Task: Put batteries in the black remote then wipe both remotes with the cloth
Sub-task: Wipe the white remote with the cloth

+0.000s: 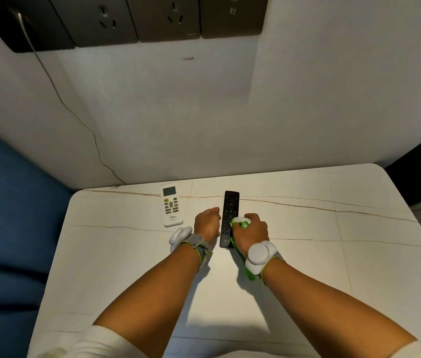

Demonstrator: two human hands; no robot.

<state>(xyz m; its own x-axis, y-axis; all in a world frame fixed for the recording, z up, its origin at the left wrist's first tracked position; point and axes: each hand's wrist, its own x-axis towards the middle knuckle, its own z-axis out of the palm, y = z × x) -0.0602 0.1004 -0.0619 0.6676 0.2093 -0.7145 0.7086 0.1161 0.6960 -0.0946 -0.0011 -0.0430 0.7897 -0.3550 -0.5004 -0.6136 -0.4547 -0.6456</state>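
A: Locate the work item.

B: The black remote (229, 218) lies keypad-up on the table (307, 254), lengthwise away from the person. The right hand (252, 232) grips the bunched green-and-white cloth (240, 224) and presses it on the remote's near half. The left hand (206, 222) sits just left of the remote with fingers curled; whether it touches or steadies the casing cannot be told.

A: Procedure for the wipe?

B: By my judgement, brace the casing from the left so it does not skid, then draw the cloth along the full length — near end to far end — with light pressure over the keys. The far half looks not yet covered.

A: Clearances?

B: The white remote (171, 204) lies left of the black remote, apart from it, beyond the left hand. The wall (204, 112) stands close behind the black remote's far end — long forward strokes have little run-out. Right of the black remote the tabletop is open to its rounded corner. A thin cable (75, 109) runs down the wall, well left.
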